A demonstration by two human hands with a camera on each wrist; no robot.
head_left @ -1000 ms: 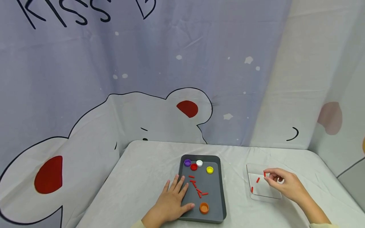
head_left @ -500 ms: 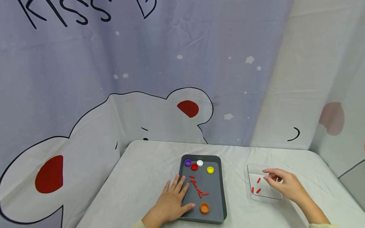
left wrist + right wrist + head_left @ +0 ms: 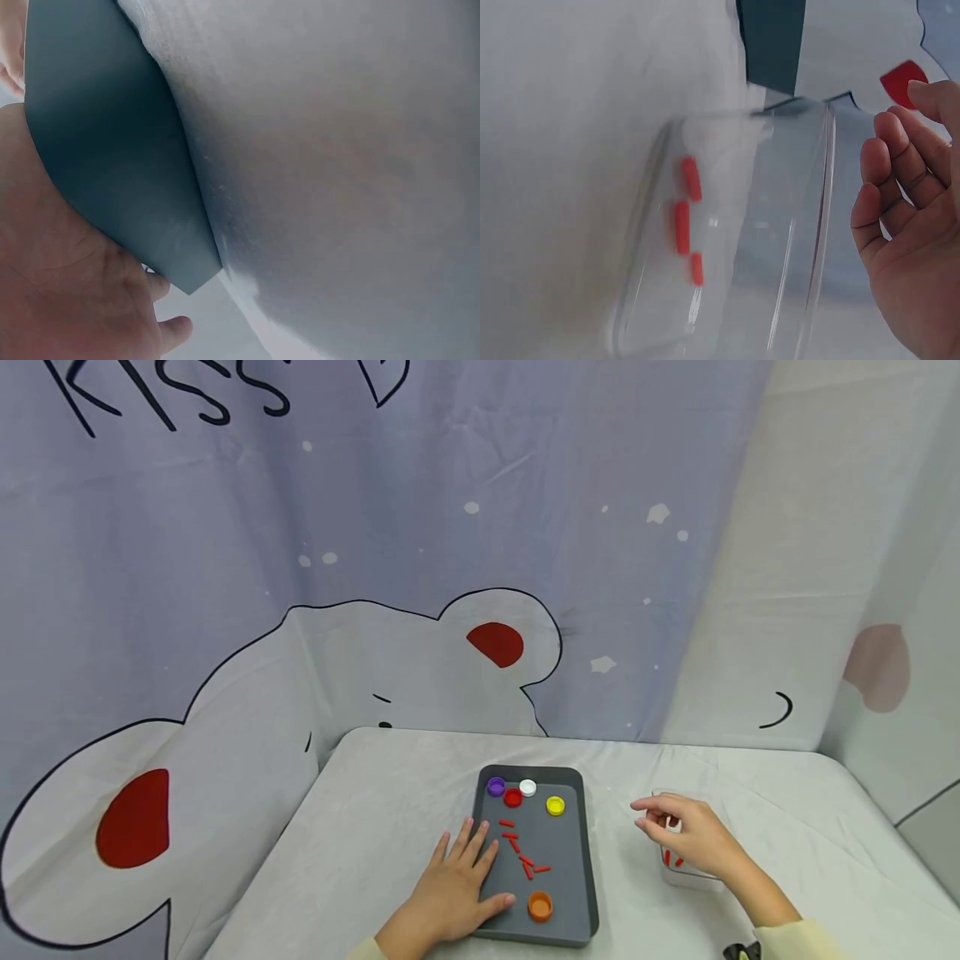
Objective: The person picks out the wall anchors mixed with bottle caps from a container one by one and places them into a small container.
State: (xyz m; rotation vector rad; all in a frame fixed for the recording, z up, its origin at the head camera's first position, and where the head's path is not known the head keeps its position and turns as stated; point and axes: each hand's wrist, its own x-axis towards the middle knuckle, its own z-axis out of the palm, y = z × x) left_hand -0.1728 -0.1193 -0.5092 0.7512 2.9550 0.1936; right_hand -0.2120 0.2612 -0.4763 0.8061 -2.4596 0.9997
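Observation:
My left hand (image 3: pixel 446 897) rests with spread fingers on the left edge of a grey tray (image 3: pixel 567 860). In the left wrist view its palm (image 3: pixel 67 277) lies against the tray's outer side. Several small red sticks (image 3: pixel 507 823) lie scattered down the middle of the tray. Off to the right, my right hand (image 3: pixel 693 835) hovers above the left part of a clear plastic box (image 3: pixel 693 882), partly hiding it. Its fingers are loosely bent, with nothing visible between them. Through the box wall, the right wrist view shows three red sticks (image 3: pixel 682 227) inside.
Round caps sit at the tray's far end: purple (image 3: pixel 496 787), red (image 3: pixel 513 797), white (image 3: pixel 528 787) and yellow (image 3: pixel 555 806). An orange cap (image 3: pixel 540 907) stands near the front. A white cloth (image 3: pixel 360 827) covers the table, and a printed curtain (image 3: pixel 420 510) hangs behind.
My right hand let go of a red stick, which dropped into the clear box beside two others. Since then the hand has moved left toward the tray. My left hand has stayed in place.

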